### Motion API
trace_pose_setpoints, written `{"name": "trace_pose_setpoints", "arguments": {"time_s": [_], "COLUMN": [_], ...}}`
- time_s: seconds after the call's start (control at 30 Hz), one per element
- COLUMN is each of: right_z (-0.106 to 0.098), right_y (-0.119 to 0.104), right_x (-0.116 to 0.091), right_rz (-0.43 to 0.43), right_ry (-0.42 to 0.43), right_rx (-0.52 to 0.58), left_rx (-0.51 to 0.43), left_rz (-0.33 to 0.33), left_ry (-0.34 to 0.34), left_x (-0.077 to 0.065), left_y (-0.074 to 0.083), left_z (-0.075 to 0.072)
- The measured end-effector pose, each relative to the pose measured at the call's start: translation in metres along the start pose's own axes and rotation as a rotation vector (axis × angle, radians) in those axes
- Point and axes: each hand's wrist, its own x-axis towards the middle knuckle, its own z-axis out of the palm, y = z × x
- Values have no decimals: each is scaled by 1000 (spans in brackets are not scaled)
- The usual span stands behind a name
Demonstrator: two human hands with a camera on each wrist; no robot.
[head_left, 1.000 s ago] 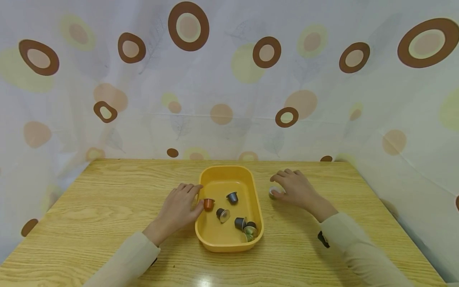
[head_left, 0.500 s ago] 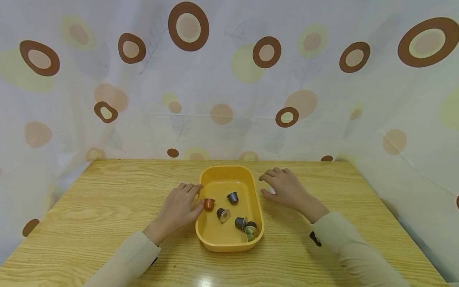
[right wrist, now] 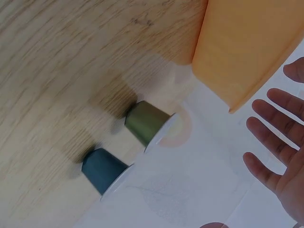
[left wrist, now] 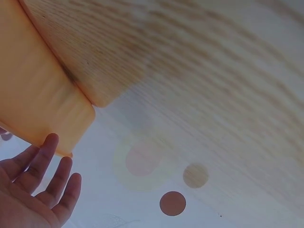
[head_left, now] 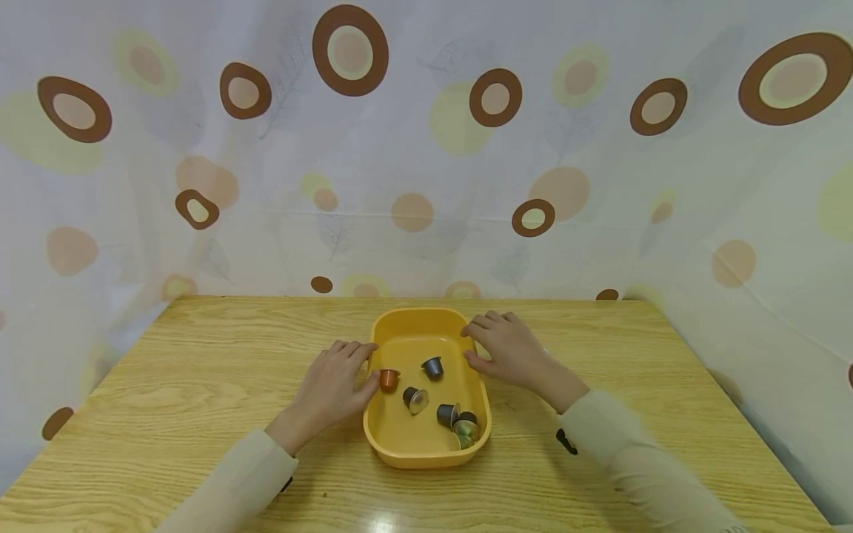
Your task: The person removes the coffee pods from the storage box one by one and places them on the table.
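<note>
A yellow plastic tray (head_left: 426,460) stands on the wooden table with several coffee capsules in it. Among them are an orange capsule (head_left: 389,380) by the left wall, a dark blue capsule (head_left: 433,368) and a group with a green-gold capsule (head_left: 466,429) in the near right corner. My left hand (head_left: 336,385) rests against the left rim, fingers extended, thumb near the orange capsule. Over the right rim reaches my right hand (head_left: 509,352), fingers loosely spread and holding nothing visible. The right wrist view has an olive capsule (right wrist: 148,124) and a teal capsule (right wrist: 105,172) outside the tray.
The wooden table (head_left: 226,370) extends on both sides of the tray. A patterned curtain (head_left: 413,148) hangs behind and at the sides. In the head view, my right hand mostly hides the two capsules lying outside the tray.
My right hand has moved left from above the capsules on the table to the tray's right rim. My left hand and the tray stay in place.
</note>
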Motion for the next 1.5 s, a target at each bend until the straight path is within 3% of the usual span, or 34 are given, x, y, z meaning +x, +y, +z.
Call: {"name": "trace_pose_setpoints", "arguments": {"time_s": [0.2,0.57,1.03,1.5], "right_z": [5,16,29,35], "right_y": [-8,-17,-26,-32], "right_x": [7,17,27,33], "right_rz": [9,-31,13,47], "right_ry": [-56,-77,-218,-286], "right_rx": [9,5,-3,22], "left_rx": [-3,-9,9,15], "left_rz": [7,-4,-7,4], "left_ry": [3,-9,0,15], "left_x": [0,0,0,0], "left_y": [0,2,1,1], "left_z": [1,-1,2,1]}}
